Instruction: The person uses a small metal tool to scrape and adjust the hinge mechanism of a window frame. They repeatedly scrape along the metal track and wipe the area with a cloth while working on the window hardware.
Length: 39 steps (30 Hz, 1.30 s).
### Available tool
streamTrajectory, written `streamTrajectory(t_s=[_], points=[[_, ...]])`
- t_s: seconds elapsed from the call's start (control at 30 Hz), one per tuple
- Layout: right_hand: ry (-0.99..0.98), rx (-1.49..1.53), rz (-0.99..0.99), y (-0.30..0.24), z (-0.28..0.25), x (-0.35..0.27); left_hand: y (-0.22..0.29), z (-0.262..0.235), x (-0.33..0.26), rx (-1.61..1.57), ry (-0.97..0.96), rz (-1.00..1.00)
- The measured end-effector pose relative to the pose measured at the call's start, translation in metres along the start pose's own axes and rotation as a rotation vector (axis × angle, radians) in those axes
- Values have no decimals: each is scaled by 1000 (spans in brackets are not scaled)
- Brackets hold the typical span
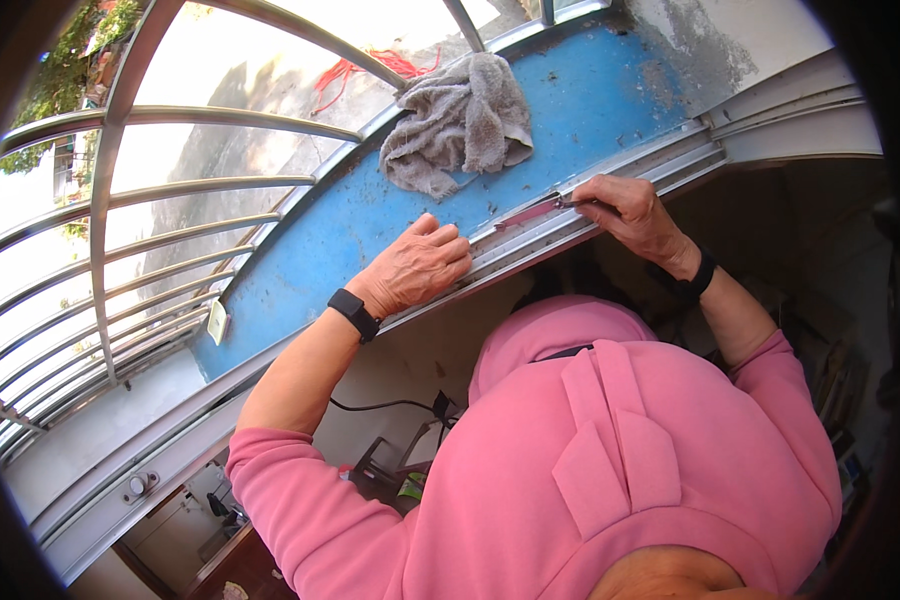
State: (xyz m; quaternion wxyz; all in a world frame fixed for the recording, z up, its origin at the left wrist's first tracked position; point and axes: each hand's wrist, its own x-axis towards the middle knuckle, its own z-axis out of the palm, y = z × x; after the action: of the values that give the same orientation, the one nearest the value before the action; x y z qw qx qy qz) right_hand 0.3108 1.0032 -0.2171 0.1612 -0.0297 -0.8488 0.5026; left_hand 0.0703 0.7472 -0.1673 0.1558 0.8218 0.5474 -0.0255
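Observation:
My right hand (625, 215) is closed around the dark handle end of a thin knife-like tool (530, 213). Its long, flat, pinkish-red part points left and lies along the metal window track (500, 258); whether that colour is its own or a reflection I cannot tell. My left hand (415, 268) rests at the track to the left of the tool's tip, its fingers curled in. Anything inside those fingers is hidden. Just beyond the hands, a crumpled grey towel (460, 125) lies on the blue sill (360, 215), which is speckled with dirt.
Curved metal window bars (210, 115) close off the outer side of the sill. A small pale dish-like piece (218, 322) sits near the bars at left. Red cord (380, 65) lies beyond them. Below the frame, a black cable (385, 405) hangs indoors.

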Motion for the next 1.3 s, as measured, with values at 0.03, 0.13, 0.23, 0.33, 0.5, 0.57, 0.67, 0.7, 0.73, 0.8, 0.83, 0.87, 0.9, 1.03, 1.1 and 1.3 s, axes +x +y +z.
streamTrajectory(t_s=[0.03,0.13,0.23,0.33,0.5,0.57,0.67,0.7,0.73,0.8,0.83,0.87,0.9,1.03,1.1,1.3], points=[[1,-1,0,0,-1,-1,2,2,2,-8,8,6],[-1,-14,-14,1,-4,-2,8,7,5,12,40,-35],[-11,19,-23,4,-4,-1,5,5,-3,34,276,-237],[4,35,-41,6,-3,2,-13,-7,-19,164,381,-540],[21,2,-30,8,-6,4,-14,-5,-26,-116,288,-457],[1,21,-1,8,-7,5,-1,3,-21,-196,241,-363],[-4,11,-15,9,-6,7,11,12,-11,-33,200,-218],[-11,11,-15,9,-5,8,14,14,-7,39,169,-178],[-17,11,-15,9,-4,8,16,15,-5,114,142,-168],[-20,10,-13,8,-1,8,18,17,-3,222,179,-134],[-16,9,-12,7,-1,7,18,18,-3,289,189,-102],[-12,8,-11,7,0,6,19,19,-2,291,186,-124],[-12,5,-2,6,0,5,20,21,-2,304,174,-117],[3,-20,5,5,-3,-1,26,29,4,367,161,-118],[7,-28,0,4,-4,-4,27,28,6,322,172,-104],[8,-9,-7,0,-1,-7,4,-12,-24,316,429,-645]])
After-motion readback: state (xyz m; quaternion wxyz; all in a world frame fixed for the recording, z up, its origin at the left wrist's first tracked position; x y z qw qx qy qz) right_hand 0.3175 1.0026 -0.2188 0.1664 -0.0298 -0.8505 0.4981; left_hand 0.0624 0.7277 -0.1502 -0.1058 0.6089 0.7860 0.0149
